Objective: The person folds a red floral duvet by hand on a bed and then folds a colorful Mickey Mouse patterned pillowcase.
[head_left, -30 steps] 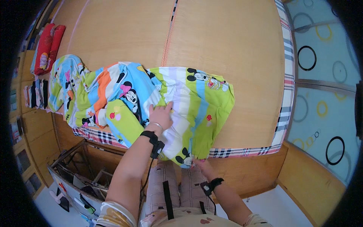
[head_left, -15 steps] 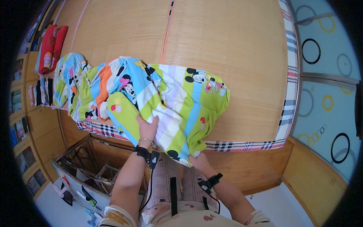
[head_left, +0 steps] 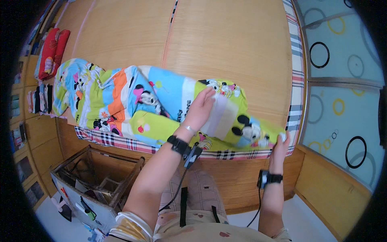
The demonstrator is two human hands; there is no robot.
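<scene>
A brightly printed duvet cover (head_left: 155, 127), green, blue, white and orange with cartoon figures, lies bunched along the near side of a wooden bed surface. My right hand (head_left: 280, 145) pinches its corner at the far right end, pulling that part out long near the bed's edge. Over the middle of the cover, my left hand (head_left: 200, 108) rests with fingers stretched out, seemingly touching the fabric. The cloth between the two hands is slightly blurred. Both wrists wear black straps with small devices and cables.
A plaid cloth border (head_left: 117, 139) edges the bed. Red folded bedding (head_left: 52, 52) and a row of folded clothes (head_left: 42, 99) sit at the left. Below stands an open-topped worn cabinet (head_left: 96, 161). Frosted sliding doors (head_left: 342, 121) with circle patterns line the right.
My right hand has swung right and away from my body, stretching the cover's corner out. My left hand has moved right and farther forward across the cover.
</scene>
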